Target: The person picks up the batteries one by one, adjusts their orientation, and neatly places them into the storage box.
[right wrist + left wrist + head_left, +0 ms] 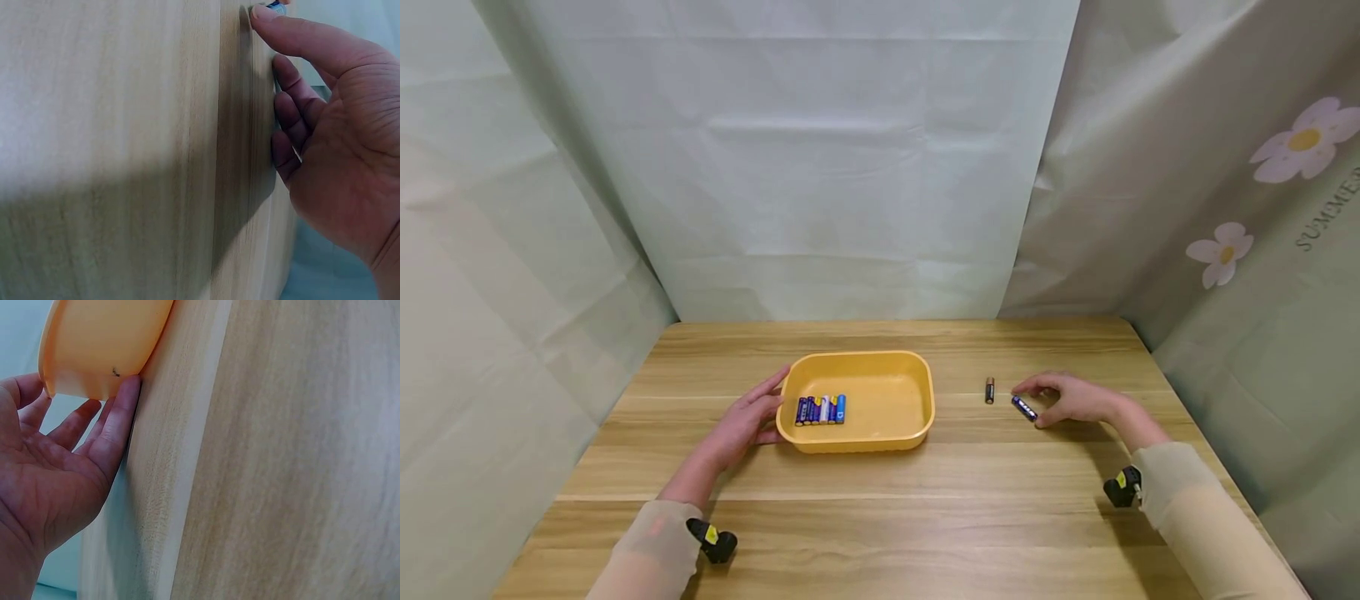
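Observation:
Against the left end of a yellow tray [883, 404], my left hand [748, 425] spreads its fingers, touching the rim and outer wall. The left wrist view shows one digit [119, 422] low on the tray wall beside the tabletop. Inside the tray, several batteries [823, 410] lie side by side in a row toward the left. My right hand [1075, 398] pinches a dark blue battery [1024, 408] by its ends, at the tabletop. Only a bit of that battery [276, 7] shows past the thumb in the right wrist view. A black and copper battery [989, 390] lies just left of it.
The wooden table [880, 517] has its far edge against a pale hanging sheet [850, 167]. More sheeting encloses both sides, with flowers [1221, 252] printed on the right. A small black camera [718, 543] is strapped to the left wrist, another camera [1123, 486] to the right.

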### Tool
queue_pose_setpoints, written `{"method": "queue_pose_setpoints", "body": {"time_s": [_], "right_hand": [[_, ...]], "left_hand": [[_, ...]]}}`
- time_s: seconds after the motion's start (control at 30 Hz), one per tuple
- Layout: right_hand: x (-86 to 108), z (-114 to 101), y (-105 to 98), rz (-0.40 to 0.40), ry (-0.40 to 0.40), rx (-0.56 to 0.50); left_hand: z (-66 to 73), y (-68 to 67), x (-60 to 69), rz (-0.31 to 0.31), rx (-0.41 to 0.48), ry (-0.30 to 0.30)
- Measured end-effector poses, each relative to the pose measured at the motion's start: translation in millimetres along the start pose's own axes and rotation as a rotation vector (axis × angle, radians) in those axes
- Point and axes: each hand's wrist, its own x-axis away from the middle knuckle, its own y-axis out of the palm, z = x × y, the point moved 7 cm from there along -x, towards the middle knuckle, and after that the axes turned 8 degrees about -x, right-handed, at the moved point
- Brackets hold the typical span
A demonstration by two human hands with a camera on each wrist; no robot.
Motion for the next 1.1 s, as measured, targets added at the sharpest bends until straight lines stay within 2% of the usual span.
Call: {"method": "queue_pose_setpoints", "body": {"time_s": [0.7,1.1], "right_hand": [[-2.1,3.8,-0.7,0.013,0.06,0.061],[-0.9,4.1,-0.1,0.03,0.074,0.038]], "left_hand": [[-1.6,-2.0,-0.9,-0.001,-0.01,-0.004],[-1.8,-1.4,-0.8,-0.007,-0.013,-0.004]]}}
